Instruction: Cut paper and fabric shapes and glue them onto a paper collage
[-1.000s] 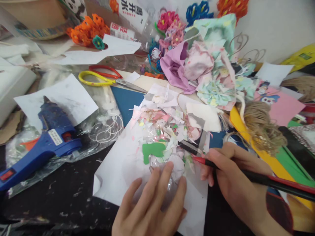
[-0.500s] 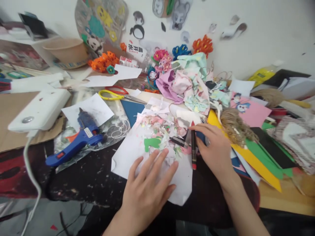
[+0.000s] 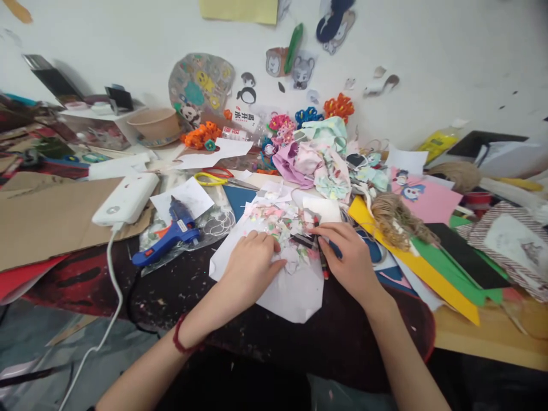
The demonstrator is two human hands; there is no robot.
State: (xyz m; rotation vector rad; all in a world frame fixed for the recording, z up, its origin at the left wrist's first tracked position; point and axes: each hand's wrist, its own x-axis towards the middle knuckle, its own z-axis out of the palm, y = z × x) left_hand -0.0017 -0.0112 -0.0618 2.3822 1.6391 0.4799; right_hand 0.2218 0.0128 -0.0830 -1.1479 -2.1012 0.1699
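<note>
Slim black-and-red pen [image 3: 324, 265]: stood nearly lengthwise along the right edge of the creased white paper sheet [image 3: 291, 294]; a second earlier it had lain crosswise, its red tip by the flat black-and-grey strip [image 3: 302, 239].
Right hand [image 3: 350, 258]: fingertips pinched together on the pen's upper part.
Left hand [image 3: 252, 260]: had curled inward from a flat spread over the multicoloured paper scraps [image 3: 280, 218]; its underside was hidden, so I could not tell whether it gripped anything.
Green paper piece: had dropped out of sight, probably beneath the left hand.
View: had widened, taking in the dark red-edged desk [image 3: 355, 337] and the boxy white device [image 3: 126, 200].
Meaning: pen contact near the strip seemed paused, and the left hand's fingers, I judged, were occupied among the scraps.
</note>
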